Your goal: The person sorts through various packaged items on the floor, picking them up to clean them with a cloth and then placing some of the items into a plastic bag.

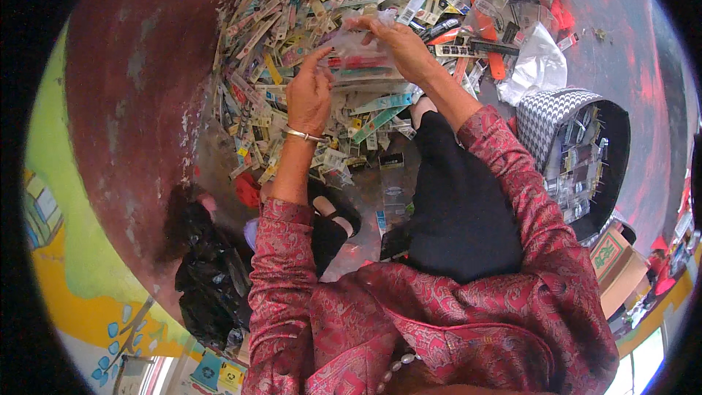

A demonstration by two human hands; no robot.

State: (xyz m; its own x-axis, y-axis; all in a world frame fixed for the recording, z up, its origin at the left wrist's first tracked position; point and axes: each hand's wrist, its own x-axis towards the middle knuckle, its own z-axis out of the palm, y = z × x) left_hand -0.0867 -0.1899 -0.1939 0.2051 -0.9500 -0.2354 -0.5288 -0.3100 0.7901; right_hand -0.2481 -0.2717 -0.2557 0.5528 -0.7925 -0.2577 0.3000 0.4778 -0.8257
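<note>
A thin clear plastic bag [349, 45] is stretched between my two hands, above a big heap of small flat packets [292, 44]. My left hand [308, 95], with a bangle on its wrist, pinches the bag's near left side between fingers and thumb. On the upper right, my right hand [401, 45] has its fingers closed on the bag's edge. Red strips [360, 62] show behind or inside the film; I cannot tell which. Long blue-green packets [380, 113] lie just below my hands.
A houndstooth-patterned bin [545, 121] with clear packets stands at right, near a silvery-white bag [537, 66] and a cardboard box [618, 267]. A black plastic bag [212, 278] lies at lower left. My legs [464, 212] border the heap's near side.
</note>
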